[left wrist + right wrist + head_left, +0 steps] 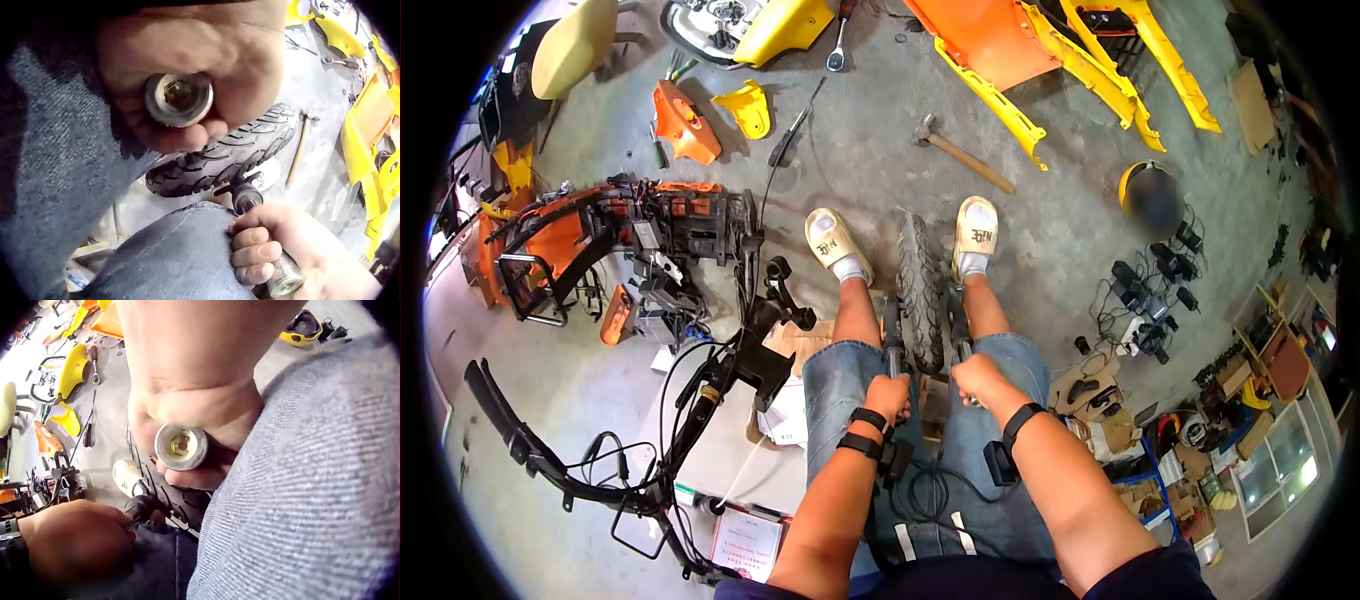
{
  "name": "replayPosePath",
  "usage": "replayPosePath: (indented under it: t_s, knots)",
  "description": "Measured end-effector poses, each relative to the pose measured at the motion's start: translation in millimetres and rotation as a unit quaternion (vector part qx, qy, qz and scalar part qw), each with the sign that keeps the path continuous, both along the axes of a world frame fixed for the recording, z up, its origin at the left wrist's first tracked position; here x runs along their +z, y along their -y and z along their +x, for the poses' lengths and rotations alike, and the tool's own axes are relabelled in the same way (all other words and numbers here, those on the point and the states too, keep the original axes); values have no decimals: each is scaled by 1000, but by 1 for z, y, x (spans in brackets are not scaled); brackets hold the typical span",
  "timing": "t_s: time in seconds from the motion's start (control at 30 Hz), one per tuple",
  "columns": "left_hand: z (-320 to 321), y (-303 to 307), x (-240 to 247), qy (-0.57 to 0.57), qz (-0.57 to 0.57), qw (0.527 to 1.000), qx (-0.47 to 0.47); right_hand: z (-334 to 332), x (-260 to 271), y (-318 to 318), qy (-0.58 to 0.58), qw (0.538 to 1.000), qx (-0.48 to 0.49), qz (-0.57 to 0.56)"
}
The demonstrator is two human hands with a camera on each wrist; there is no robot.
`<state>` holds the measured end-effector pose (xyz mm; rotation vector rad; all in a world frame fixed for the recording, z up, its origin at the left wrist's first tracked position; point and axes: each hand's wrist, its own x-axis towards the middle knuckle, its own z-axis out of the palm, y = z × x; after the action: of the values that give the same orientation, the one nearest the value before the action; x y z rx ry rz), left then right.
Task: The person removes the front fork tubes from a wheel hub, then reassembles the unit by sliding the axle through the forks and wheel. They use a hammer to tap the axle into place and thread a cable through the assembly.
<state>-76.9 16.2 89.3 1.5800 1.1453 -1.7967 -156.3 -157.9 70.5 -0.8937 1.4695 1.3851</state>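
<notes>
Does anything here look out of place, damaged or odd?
Yes, a scooter in pieces. A stripped frame with loose cables sits at left; orange and yellow body panels and a hammer lie scattered on the floor. The left hand and right hand grip the fork tubes of a detached front wheel between the knees.

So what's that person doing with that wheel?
A person seems to be sitting with a small scooter wheel standing between their knees, its tyre down by their sandalled feet. Their left hand grips the top of the left fork tube, and their right hand grips the right fork tube. Around them on the concrete floor lie a hammer, orange and yellow body panels and a stripped scooter frame.
</notes>
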Motion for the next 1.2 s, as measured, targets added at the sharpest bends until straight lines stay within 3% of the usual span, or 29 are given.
replayPosePath:
  t_s: [0.33,0.6,1.2]
  knots:
    - [2,5,1,3,-11,1000,-1,6,10,7,9,999,-31,-20]
    - [6,4,-5,-31,-19,998,-58,-4,2,1,27,999,-19,-18]
    - [-14,-1,-3,14,-19,999,-30,-15,2,0,36,998,-50,-32]
